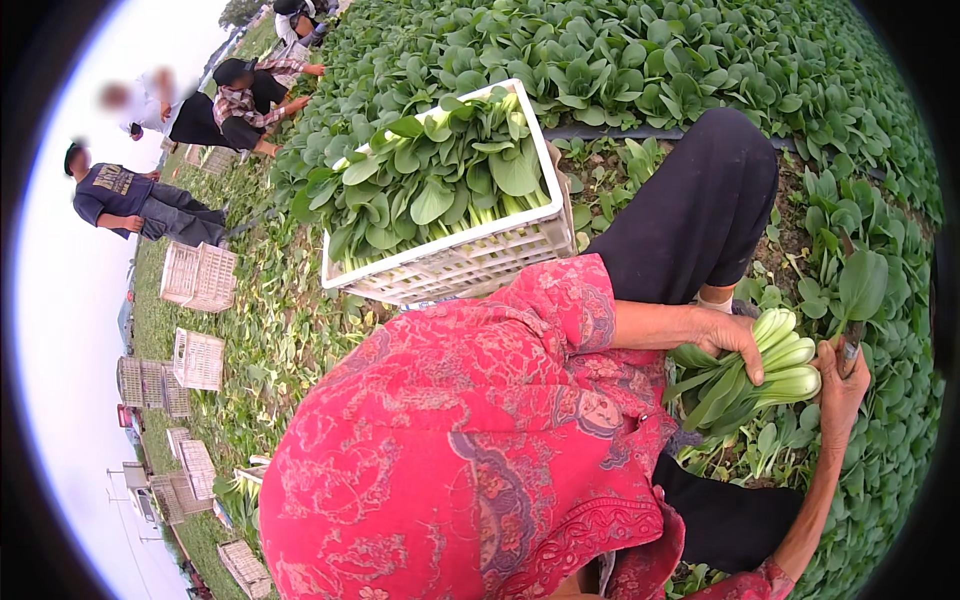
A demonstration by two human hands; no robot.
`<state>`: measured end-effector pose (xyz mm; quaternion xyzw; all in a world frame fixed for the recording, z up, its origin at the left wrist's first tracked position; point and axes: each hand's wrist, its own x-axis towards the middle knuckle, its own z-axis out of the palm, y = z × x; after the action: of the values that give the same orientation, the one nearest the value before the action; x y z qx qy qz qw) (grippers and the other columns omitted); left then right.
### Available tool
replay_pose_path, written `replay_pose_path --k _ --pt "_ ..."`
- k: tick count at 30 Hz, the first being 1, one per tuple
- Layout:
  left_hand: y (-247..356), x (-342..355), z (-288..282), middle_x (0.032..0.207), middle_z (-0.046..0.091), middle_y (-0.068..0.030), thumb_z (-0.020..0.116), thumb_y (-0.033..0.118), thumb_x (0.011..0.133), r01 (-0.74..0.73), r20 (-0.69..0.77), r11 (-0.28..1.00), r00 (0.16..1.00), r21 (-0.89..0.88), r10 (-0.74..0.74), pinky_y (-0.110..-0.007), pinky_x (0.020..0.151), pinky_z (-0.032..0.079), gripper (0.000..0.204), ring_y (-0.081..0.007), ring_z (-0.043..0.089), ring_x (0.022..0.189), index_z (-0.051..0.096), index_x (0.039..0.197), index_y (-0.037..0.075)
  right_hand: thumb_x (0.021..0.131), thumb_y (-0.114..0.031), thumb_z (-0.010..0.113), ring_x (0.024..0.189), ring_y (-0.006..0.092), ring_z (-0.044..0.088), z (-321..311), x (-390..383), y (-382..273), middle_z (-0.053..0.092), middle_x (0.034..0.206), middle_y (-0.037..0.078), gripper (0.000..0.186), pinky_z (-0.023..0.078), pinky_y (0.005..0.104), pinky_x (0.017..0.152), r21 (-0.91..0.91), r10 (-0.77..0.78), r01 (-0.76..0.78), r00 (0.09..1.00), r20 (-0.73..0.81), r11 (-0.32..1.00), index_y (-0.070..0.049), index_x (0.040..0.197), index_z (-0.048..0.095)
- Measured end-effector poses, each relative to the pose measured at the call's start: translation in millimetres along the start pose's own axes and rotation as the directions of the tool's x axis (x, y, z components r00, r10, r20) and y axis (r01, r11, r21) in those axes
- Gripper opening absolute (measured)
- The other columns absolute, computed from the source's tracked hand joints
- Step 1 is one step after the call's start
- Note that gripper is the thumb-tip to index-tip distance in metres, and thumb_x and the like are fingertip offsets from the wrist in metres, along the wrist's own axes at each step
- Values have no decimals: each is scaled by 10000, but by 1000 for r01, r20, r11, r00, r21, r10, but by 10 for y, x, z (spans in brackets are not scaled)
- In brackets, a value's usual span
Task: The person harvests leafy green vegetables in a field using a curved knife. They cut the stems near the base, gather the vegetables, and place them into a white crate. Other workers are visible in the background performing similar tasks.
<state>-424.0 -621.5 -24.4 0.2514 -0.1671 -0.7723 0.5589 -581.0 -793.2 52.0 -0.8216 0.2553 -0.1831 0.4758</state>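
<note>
My left hand is closed round a bunch of bok choy with pale green stems and green leaves, held low beside my bent knee. Just right of it, my right hand is closed on a knife handle. A single upright leaf is at that hand, partly covering the knife; whether my fingers also grip its stalk is unclear. My red patterned sleeve and dark trouser leg frame the bunch.
A white plastic crate heaped with bok choy stands beside me. Dense planting surrounds the top and right. Several co-workers squat or stand at upper left, one in a dark T-shirt. More crates lie on cut ground.
</note>
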Motion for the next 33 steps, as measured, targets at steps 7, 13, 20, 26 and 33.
replay_pose_path --k 7,13,20,26,33 --pt "357 -643 441 1122 663 -115 791 -129 592 -346 -13 925 936 158 352 -363 881 538 699 -209 636 1044 558 1238 0 919 -295 659 450 60 396 -590 391 945 468 645 -25 369 311 223 409 -386 115 -116 993 -24 915 -22 1153 577" --pt "1729 -3018 479 1138 648 -123 807 33 664 -249 -227 559 729 791 646 -363 929 521 634 -223 639 1033 549 1241 -12 943 -381 614 422 34 357 -1052 154 1409 421 624 -39 513 242 235 347 -384 158 -170 985 -64 908 -56 1329 518" --pt "1543 -5345 -120 964 691 -118 806 27 514 855 -882 -396 432 334 188 -350 826 521 624 -256 654 947 633 1111 87 909 -162 634 471 56 394 -629 313 1624 458 680 -22 359 288 237 391 -338 213 -130 951 222 932 -6 1220 546" --pt "833 -6005 -474 819 667 -128 672 22 681 587 -953 -788 304 188 0 -443 714 531 250 -332 661 873 632 917 94 883 -106 648 494 60 371 -543 293 1532 452 695 -21 343 297 255 426 -405 217 -104 945 244 908 8 1193 553" --pt "734 -6237 -981 804 653 -121 653 21 705 438 -787 -756 596 486 -160 -415 691 529 381 -316 660 838 610 1054 168 862 -67 647 595 105 431 -732 271 1811 514 732 12 335 374 275 525 -474 157 -27 959 235 880 46 1164 556"
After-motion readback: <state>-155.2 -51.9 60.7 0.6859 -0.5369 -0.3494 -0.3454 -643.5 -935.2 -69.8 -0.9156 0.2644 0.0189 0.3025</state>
